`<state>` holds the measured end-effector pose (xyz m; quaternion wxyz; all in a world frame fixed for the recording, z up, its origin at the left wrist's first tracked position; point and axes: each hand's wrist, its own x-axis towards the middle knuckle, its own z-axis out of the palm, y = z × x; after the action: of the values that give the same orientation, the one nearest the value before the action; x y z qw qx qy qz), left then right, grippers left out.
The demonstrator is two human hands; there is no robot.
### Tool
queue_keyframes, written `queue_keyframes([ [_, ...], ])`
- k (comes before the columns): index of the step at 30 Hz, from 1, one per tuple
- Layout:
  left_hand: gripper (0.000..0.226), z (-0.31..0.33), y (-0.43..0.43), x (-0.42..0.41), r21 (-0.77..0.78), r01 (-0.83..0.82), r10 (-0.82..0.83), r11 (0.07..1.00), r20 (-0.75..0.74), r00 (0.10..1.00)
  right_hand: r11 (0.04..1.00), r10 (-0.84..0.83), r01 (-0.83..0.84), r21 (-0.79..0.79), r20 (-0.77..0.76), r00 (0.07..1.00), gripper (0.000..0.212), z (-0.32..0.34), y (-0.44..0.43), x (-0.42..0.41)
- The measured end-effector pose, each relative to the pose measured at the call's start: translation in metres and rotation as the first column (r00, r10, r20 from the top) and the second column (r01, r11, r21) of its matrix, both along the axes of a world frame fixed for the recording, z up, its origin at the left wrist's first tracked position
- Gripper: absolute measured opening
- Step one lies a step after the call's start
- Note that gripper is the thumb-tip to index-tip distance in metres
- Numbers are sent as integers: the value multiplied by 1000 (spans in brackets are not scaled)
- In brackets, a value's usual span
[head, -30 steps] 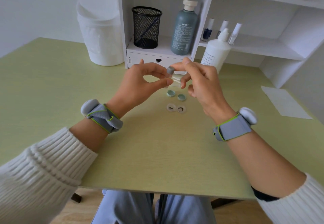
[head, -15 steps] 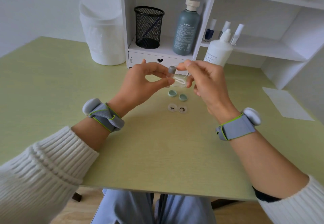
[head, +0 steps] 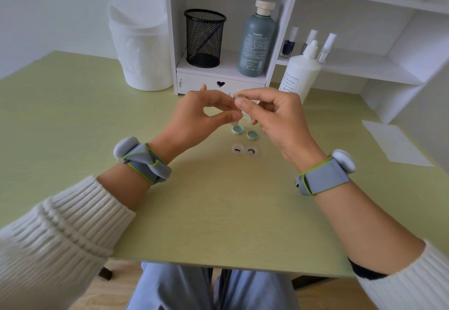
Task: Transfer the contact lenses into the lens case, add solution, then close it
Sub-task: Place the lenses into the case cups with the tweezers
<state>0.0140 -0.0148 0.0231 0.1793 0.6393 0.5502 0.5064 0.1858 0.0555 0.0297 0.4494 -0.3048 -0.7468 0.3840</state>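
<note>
My left hand (head: 196, 115) and my right hand (head: 274, 115) meet above the green table (head: 218, 212), both pinched on a small clear vial (head: 235, 122) with a grey cap (head: 239, 97). The right thumb and forefinger sit at the cap. The left fingertips grip the body just below, which is mostly hidden. On the table under the hands lies the clear lens case (head: 244, 150), open, with a dark shape in each well. Its two teal lids (head: 237, 130) (head: 252, 135) lie just behind it. The white solution bottle (head: 300, 76) stands behind my right hand.
A white shelf unit (head: 218, 84) at the back holds a black mesh cup (head: 204, 39), a grey-green bottle (head: 256, 40) and small bottles. A white lidded bin (head: 141, 42) stands at the back left. A sheet of paper (head: 396, 143) lies to the right.
The vial has turned from lying slanted between the hands to more upright. My right fingertips have shifted up onto the grey cap. Both hands stayed in about the same place.
</note>
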Motion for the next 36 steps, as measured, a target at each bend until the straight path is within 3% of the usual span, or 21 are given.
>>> queue_keyframes([
  [11,16,-4,1,3,-15,-36,35,999,-31,999,997,-66,64,43,35,997,12,-2,-1,-4],
  [15,18,-5,3,0,-43,-65,66,997,25,998,999,-51,51,0,76,996,12,-2,2,1],
  [21,14,-8,19,-17,-76,-201,209,977,124,970,985,-170,171,-36,27,985,17,0,13,9],
  [26,10,-13,41,-24,-104,-332,334,938,3,943,982,-190,190,-21,22,982,16,-1,15,11],
  [30,21,-14,59,-22,-106,-401,396,910,-58,916,978,-208,208,-3,10,978,14,-1,15,13],
  [36,21,-18,76,-16,-65,-451,445,890,-93,891,971,-238,238,-8,-27,971,13,2,15,16],
])
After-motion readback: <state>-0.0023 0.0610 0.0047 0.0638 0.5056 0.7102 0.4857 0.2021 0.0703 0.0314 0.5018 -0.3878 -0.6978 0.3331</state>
